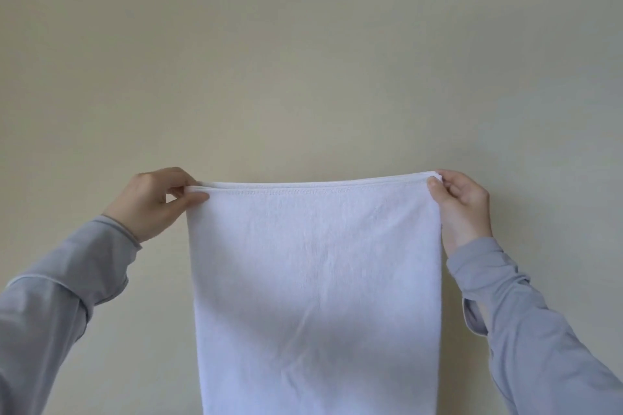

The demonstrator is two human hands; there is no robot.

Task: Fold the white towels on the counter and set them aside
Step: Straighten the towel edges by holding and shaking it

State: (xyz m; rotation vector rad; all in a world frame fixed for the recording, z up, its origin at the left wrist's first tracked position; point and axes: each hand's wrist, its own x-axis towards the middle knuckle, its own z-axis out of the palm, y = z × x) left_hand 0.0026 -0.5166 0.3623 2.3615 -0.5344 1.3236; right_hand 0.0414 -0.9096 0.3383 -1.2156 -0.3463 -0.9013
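Soft grey knit sleeves (57,293) reached up from both lower corners. The left hand (153,204) and right hand (463,207) each pinched a top corner of the white terry-cloth towel (313,280), stretching its stitched hem taut; the rectangular cloth hung flat, faintly creased, before a smooth, matte cream wall (303,61).

The white towel (313,280) I hold is soft cloth, matt, with a fine woven nap and faint creases. Its top hem (303,190) is a thicker rolled band with a row of visible stitching. My sleeves (67,280) are thin, smooth grey knit fabric, matt too. Behind, the wall (303,44) is plain cream paint, flat and unglossed.
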